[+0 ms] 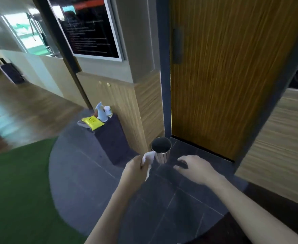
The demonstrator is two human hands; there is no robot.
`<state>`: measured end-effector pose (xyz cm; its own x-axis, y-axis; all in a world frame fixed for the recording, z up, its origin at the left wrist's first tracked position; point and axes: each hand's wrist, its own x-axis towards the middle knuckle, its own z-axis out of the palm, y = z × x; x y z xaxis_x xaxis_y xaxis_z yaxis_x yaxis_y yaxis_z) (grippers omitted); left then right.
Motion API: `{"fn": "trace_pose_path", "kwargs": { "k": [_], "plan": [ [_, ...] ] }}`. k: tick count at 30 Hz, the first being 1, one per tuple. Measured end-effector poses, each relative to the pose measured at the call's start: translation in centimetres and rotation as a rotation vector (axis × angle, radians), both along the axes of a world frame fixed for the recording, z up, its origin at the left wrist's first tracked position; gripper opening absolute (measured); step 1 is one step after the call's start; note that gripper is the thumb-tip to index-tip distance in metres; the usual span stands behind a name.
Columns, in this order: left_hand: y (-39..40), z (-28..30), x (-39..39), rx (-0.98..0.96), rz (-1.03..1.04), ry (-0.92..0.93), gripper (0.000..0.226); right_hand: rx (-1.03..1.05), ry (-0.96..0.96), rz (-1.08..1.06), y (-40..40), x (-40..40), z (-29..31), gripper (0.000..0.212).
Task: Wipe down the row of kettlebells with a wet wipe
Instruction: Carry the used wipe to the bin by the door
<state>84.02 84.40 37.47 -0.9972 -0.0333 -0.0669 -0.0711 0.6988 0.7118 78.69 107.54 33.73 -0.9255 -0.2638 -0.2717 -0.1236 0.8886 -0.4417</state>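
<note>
Both hands reach forward over the dark tiled floor (pixel 84 176). The left hand (pixel 135 169) is closed around a crumpled white wet wipe (pixel 149 160), pinching it near the top so that its long axis runs roughly up and down in the view, a loose tail hanging below the fingers and the bunched upper part pointing toward the bin. The right hand (pixel 196 169) is empty, palm down, fingers spread and slightly curled, held a little apart from the left.

Just beyond the wipe stands a small round bin (pixel 161 152), upright, its open mouth facing up and its near rim just beside the wipe's upper edge. It sits in the corner where the wood-panelled wall (pixel 127 106) meets the frame of a wooden door (pixel 223 76). To the left of the bin, a dark block-shaped stand (pixel 113 138) against the wall carries a yellow wipes packet (pixel 92 122) and a white spray bottle (pixel 103 111). Open floor lies between the stand and the green turf (pixel 16 191) on the left. No kettlebells are in view.
</note>
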Motion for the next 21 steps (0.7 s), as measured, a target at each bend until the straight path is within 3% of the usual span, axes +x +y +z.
{"fn": "trace_pose_path", "kwargs": {
  "k": [5, 10, 16, 21],
  "plan": [
    [-3.5, -1.2, -11.7, 0.001, 0.007, 0.048, 0.030, 0.018, -0.004, -0.026, -2.7, -9.3, 0.1, 0.056],
    [-6.8, -3.8, -25.2, -0.072, -0.046, 0.056, 0.049, 0.027, -0.030, -0.104, -4.9, -18.7, -1.6, 0.054],
    [-9.4, -7.5, -41.7, -0.175, -0.167, -0.027, 0.031, -0.002, -0.032, -0.233, -8.4, -32.1, -5.5, 0.065],
    [-10.9, -10.0, -53.2, -0.191, -0.325, -0.081, 0.035, -0.033, -0.068, -0.403, -11.1, -40.7, -7.1, 0.065]
  ]
}}
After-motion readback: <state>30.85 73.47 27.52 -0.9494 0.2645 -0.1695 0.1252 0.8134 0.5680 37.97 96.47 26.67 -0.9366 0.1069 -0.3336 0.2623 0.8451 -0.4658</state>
